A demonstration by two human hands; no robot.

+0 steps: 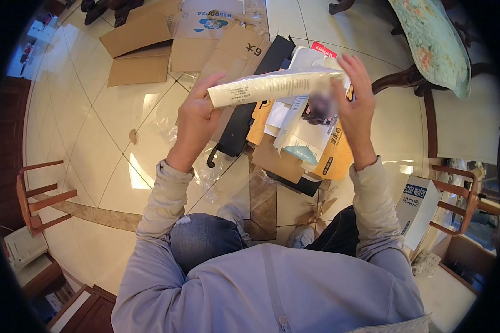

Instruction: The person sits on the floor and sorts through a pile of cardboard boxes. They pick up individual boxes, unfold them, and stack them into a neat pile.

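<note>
Package: a long white plastic-wrapped package [272, 86] is being held up level above the tiled floor [111, 139].
Left hand [197, 119]: is being pinched on its left end.
Right hand [353, 108]: is being closed around its right end.
Below: flattened cardboard [141, 53] is lying.

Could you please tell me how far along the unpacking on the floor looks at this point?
Done: flattened cardboard boxes lie on the tiles. In hand: the left hand and right hand hold a white plastic package at its ends. Left: a pile of boxes and mailers beneath.
</note>
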